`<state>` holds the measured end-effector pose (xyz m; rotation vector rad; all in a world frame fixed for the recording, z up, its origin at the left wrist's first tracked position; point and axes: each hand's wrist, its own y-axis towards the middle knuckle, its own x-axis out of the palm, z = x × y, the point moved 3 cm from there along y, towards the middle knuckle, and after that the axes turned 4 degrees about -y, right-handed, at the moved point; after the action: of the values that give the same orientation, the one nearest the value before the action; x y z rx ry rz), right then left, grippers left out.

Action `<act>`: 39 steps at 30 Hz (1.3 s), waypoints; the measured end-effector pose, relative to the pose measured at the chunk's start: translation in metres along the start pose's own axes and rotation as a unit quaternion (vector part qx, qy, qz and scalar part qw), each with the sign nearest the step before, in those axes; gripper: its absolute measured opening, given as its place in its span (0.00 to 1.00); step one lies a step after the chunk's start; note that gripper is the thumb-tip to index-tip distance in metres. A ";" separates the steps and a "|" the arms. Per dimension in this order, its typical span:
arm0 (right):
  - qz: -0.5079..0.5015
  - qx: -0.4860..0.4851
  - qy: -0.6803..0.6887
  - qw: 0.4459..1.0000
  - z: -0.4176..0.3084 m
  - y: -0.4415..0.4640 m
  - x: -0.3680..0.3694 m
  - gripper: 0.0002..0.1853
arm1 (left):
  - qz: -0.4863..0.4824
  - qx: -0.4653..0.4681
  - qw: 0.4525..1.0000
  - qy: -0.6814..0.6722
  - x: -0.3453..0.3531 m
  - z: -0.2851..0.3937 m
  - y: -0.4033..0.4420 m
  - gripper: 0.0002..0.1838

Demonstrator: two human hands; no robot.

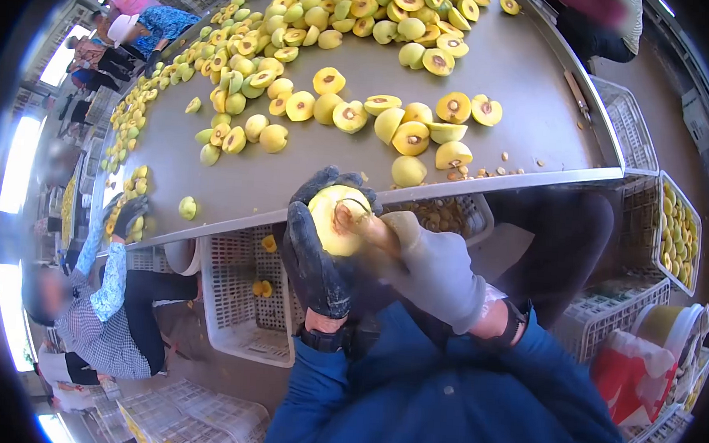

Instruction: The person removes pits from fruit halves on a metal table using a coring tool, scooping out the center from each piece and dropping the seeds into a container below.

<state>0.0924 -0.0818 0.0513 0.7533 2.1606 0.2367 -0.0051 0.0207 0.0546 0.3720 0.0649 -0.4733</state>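
Observation:
My left hand (318, 256), in a dark, dusty glove, holds a halved yellow fruit (331, 235) with its cut face up, just in front of the metal table's edge. My right hand (440, 266), in a pale grey glove, is closed around a tool whose curved metal end touches the middle of the fruit. Most of the tool's handle is hidden or blurred. Beyond both hands, more halved fruits (349, 117) lie on the grey table (529, 94), several with brown pits showing.
A white crate (248, 336) with a few fruit pieces stands below left. A knife (576, 95) lies near the table's right edge. At right is a crate of fruit (674, 238); a red bag (631, 376) sits lower. A co-worker (117, 313) sits at left.

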 end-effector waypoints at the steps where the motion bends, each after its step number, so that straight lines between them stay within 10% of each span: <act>1: 0.004 -0.001 0.000 1.000 0.000 -0.002 0.000 0.15 | 0.001 0.004 1.000 0.008 0.002 0.001 -0.002 0.27; 15: -0.044 -0.023 -0.053 0.997 0.004 -0.008 0.006 0.13 | 0.029 0.035 0.998 0.041 0.007 0.009 -0.015 0.26; 23: -0.129 0.008 0.138 0.982 -0.008 -0.008 -0.019 0.14 | 0.085 -0.054 0.980 -0.174 0.008 0.013 -0.005 0.28; 26: -0.172 -0.001 0.038 0.984 -0.006 -0.007 -0.024 0.14 | -0.040 -0.006 0.998 -0.051 -0.004 0.018 0.001 0.29; 29: -0.227 0.049 0.255 0.939 -0.004 -0.006 -0.027 0.13 | -0.154 -0.044 0.982 -0.103 -0.016 0.015 0.007 0.32; 33: -0.187 0.140 0.466 0.853 0.001 -0.018 0.001 0.11 | -0.011 -0.069 0.942 -0.328 0.001 0.011 0.003 0.35; 35: -0.184 0.163 0.495 0.834 -0.001 -0.025 0.008 0.12 | 0.016 -0.035 0.978 -0.206 -0.005 0.001 -0.005 0.35; 39: -0.210 0.004 0.069 0.975 -0.001 -0.019 -0.009 0.14 | -0.004 -0.006 0.998 -0.065 -0.014 0.007 -0.007 0.34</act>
<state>0.0873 -0.1019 0.0502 0.2762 2.3946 0.0603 -0.0209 0.0181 0.0612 0.3280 -0.0565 -0.5036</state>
